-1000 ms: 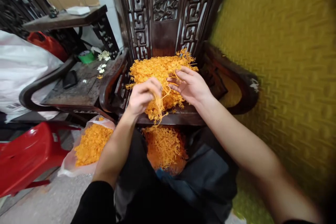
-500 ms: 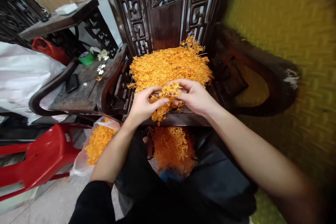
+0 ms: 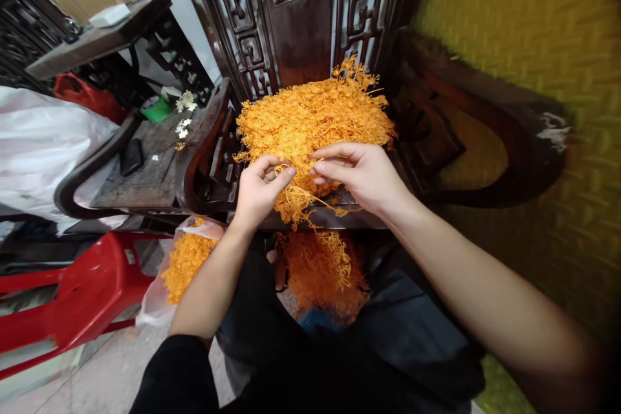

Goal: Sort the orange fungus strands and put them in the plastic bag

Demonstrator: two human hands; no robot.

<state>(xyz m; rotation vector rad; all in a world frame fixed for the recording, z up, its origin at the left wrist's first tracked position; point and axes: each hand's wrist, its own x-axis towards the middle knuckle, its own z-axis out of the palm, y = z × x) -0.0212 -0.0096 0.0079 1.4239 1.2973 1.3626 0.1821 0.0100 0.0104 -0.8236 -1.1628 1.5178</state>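
A large heap of orange, branching plastic-looking pieces [image 3: 315, 110] covers much of the dark wooden chair seat [image 3: 363, 215]. My left hand [image 3: 261, 186] is closed at the heap's front, thumb and fingers pinching a lacy orange piece [image 3: 294, 204] that hangs toward the seat edge. Facing it, my right hand [image 3: 366, 174] has thumb and forefinger drawn together against the orange mass. What lies between those right fingertips blends into the heap behind. Thin orange strands droop below and between both hands.
Between my legs sits another orange pile [image 3: 323, 272]. At left are a plastic bag of orange pieces [image 3: 187, 265], a red plastic stool [image 3: 97, 291], and a second wooden chair [image 3: 145, 187] holding a phone-like dark object [image 3: 130, 156], a green roll [image 3: 156, 108] and white flower-shaped pieces [image 3: 184, 110].
My hands have moved apart slightly, and the orange cluster held up between them is no longer there. Thin strands now hang at the heap's front. The view has shifted a little.
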